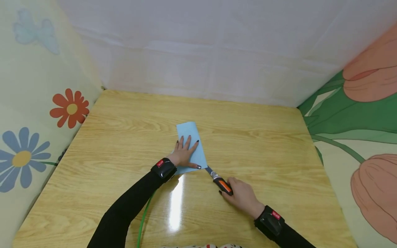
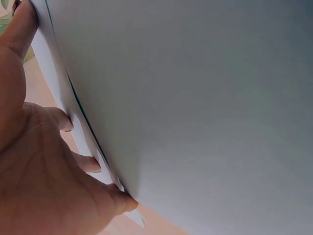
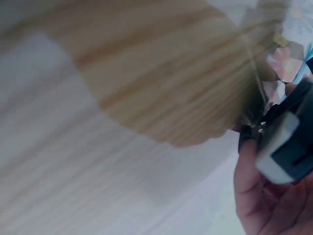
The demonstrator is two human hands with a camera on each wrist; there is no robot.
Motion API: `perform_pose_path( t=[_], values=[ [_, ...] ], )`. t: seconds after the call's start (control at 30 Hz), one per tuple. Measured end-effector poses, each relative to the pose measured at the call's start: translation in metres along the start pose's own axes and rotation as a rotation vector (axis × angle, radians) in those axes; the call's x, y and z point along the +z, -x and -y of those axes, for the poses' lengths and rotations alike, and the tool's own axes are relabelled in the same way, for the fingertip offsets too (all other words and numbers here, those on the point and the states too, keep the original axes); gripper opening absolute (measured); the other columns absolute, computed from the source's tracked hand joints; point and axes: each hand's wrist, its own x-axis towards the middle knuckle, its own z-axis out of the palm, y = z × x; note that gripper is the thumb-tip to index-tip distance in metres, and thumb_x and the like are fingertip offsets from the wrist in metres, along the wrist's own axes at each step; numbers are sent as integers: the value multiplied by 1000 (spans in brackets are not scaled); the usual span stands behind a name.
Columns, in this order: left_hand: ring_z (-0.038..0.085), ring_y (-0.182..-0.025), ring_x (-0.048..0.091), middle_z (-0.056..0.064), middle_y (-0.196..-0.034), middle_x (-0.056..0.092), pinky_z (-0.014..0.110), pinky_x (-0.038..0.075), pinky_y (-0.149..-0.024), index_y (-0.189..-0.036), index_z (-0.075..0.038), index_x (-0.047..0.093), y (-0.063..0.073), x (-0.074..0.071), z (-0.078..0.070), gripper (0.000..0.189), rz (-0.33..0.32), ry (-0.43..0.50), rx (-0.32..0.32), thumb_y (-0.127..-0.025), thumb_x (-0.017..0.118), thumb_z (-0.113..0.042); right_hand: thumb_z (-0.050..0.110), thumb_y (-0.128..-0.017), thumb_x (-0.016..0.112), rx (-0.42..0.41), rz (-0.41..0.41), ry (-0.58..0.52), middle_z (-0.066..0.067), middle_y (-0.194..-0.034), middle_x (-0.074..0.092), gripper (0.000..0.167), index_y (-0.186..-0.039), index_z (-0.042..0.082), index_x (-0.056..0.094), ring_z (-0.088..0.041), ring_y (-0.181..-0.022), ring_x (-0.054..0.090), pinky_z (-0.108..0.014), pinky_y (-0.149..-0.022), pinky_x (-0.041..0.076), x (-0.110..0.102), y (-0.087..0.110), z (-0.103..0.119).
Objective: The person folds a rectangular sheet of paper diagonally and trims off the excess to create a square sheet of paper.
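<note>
A light blue sheet of paper (image 1: 188, 129) lies on the wooden table, folded over, and the left wrist view shows a narrow gap between its layers (image 2: 195, 107). My left hand (image 1: 185, 153) presses on it with fingers spread and the thumb near its lower right corner. In my right hand (image 1: 243, 194) I grip a utility knife (image 1: 224, 186) with a black and orange handle. Its grey blade (image 1: 209, 170) points up and left, the tip right at the paper's lower right corner. The right wrist view shows the fingers (image 3: 248, 181) around the knife's dark handle.
Under my left forearm a green cable (image 1: 142, 220) runs to the table's front edge. A white cloth (image 1: 201, 51) hangs behind the wooden table (image 1: 263, 137). Flower-printed panels (image 1: 21, 103) stand at both sides. Light glares off the tabletop in front of the paper.
</note>
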Motion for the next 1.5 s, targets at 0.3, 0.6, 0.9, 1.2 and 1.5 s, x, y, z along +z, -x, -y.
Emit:
perform_pose_path(
  t=[0.3, 0.6, 0.9, 1.2, 1.5],
  values=[
    [50, -136, -11, 25, -153, -7, 58, 3, -111, -152, -13, 12, 2, 2, 0, 100, -13, -15, 31, -79, 67, -54, 33, -79, 75, -107, -9, 32, 7, -77, 52, 30, -94, 13, 57, -5, -61, 41, -19, -49, 32, -7, -7, -14],
    [49, -137, -5, 27, -153, -1, 60, 5, -110, -150, -6, 16, 9, 3, 8, 105, -45, -27, 228, -74, 75, -47, 34, -78, 75, -201, 52, 49, 10, -70, 44, 30, -86, 15, 53, -3, -56, 37, -18, -47, 30, -8, 1, -12],
    [48, -138, -8, 31, -151, -5, 59, 2, -110, -150, -5, 17, 6, 5, 8, 95, -54, 1, 246, -82, 68, -48, 33, -79, 74, -154, 89, 6, 11, -69, 42, 29, -85, 16, 51, -3, -56, 37, -19, -46, 29, -8, 3, -4],
    [47, -137, -11, 31, -151, -9, 54, 3, -112, -151, -12, 16, 3, 12, 4, 93, -51, -65, 160, -83, 62, -54, 35, -79, 73, -116, 96, 3, 11, -69, 42, 28, -86, 16, 53, -2, -56, 37, -18, -47, 29, -5, 5, -2],
    [44, -137, -17, 27, -151, -16, 50, -3, -112, -152, -18, 10, -6, 22, 14, 98, -69, -18, 175, -80, 57, -64, 36, -80, 72, -111, 95, 9, 11, -70, 42, 29, -88, 15, 54, -3, -56, 37, -18, -48, 29, -5, 5, -2]
  ],
)
